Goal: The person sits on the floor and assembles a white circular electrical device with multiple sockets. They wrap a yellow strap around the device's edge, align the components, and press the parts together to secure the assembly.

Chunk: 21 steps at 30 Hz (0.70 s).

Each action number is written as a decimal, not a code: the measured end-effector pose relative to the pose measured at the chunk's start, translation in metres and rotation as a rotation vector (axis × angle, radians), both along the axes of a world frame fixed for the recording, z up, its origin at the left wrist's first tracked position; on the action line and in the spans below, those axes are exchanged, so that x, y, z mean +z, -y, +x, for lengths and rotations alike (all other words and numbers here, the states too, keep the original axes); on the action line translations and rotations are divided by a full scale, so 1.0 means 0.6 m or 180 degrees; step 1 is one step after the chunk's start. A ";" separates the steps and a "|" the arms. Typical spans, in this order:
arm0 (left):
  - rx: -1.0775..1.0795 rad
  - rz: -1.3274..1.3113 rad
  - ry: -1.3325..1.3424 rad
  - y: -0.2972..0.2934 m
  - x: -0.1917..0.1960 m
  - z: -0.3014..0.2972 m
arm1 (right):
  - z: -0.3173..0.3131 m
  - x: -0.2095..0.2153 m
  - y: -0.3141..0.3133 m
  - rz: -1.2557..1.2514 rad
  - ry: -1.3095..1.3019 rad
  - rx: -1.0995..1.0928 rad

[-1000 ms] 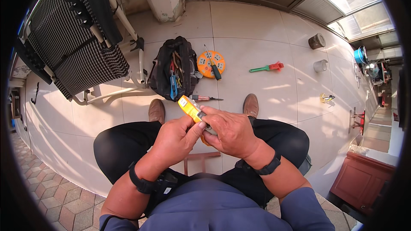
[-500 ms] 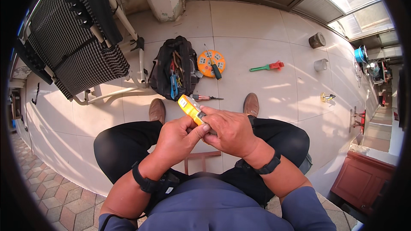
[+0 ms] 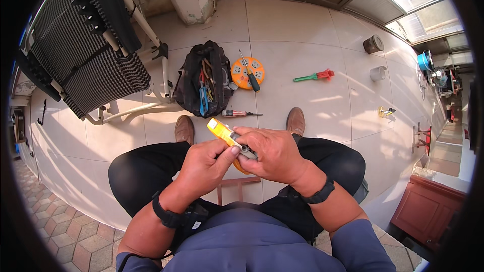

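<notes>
Between my knees, both hands hold a yellow-and-grey handheld device (image 3: pixel 221 130) with a white label near its far end. My left hand (image 3: pixel 205 161) is closed around its left side, the thumb pressed on its grey part. My right hand (image 3: pixel 276 153) grips the grey near end, fingers curled over the top. Fingers and palms hide much of the device, so its exact kind is unclear. Just beyond my hands, a screwdriver with a patterned handle (image 3: pixel 234 113) lies on the floor.
An open black tool bag (image 3: pixel 184 90) with pliers stands ahead. Beside it, another screwdriver (image 3: pixel 252 79) lies across an orange disc (image 3: pixel 258 65). A green-and-red tool (image 3: pixel 313 76), a cup (image 3: pixel 377 73) and a dark can (image 3: pixel 373 44) are to the right. A folding chair (image 3: pixel 96 65) stands left.
The device has tilted and turned slightly in my hands, showing more of its grey part and an orange part below. My right fingers have shifted a little; both hands keep their hold.
</notes>
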<state>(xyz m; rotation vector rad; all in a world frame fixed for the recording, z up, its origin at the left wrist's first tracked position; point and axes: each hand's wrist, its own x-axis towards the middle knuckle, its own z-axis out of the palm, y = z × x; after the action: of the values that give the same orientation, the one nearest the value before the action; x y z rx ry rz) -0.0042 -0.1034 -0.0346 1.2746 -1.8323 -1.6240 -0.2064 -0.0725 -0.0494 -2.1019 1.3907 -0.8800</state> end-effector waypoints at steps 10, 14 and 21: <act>-0.0062 0.0286 -0.0043 -0.005 0.032 0.009 | -0.012 0.003 0.000 0.0395 0.0478 0.0313; -0.0083 0.0244 -0.0108 -0.007 0.043 0.013 | -0.011 0.008 0.001 0.0439 0.0639 0.0385; -0.0113 0.0483 -0.0098 -0.004 0.059 0.021 | -0.010 0.014 0.004 0.0547 0.0917 0.0396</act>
<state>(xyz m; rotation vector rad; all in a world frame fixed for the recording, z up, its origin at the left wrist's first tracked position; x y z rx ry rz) 0.0086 -0.1008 0.0008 1.2779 -1.7515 -1.8217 -0.2125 -0.0748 -0.0412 -1.8286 1.1319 -0.9344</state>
